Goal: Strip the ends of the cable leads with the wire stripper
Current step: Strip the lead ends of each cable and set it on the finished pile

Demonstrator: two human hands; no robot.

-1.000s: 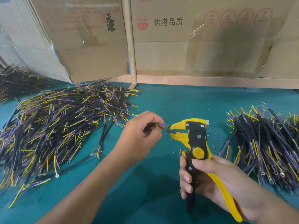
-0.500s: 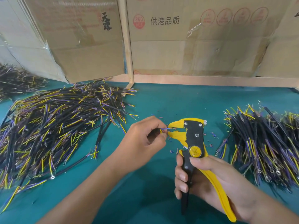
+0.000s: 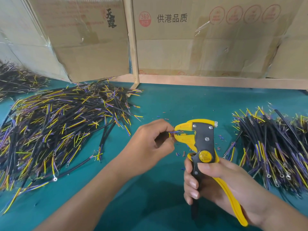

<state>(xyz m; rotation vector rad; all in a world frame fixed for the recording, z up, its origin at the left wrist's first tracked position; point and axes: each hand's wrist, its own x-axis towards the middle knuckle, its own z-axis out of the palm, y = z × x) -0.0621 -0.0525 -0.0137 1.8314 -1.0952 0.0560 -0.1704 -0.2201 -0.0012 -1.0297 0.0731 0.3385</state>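
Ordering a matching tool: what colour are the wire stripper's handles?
One yellow, one black, on the wire stripper; clearest in the head view, gripped by the right hand.

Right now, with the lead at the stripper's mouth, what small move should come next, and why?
Probably squeeze the wire stripper handles with the right hand: the left hand pinches a cable lead whose blue end already sits between the open yellow jaws.

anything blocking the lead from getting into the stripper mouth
Nothing visible. The left hand pinches the lead, whose tip already sits in the open mouth of the wire stripper held by the right hand.
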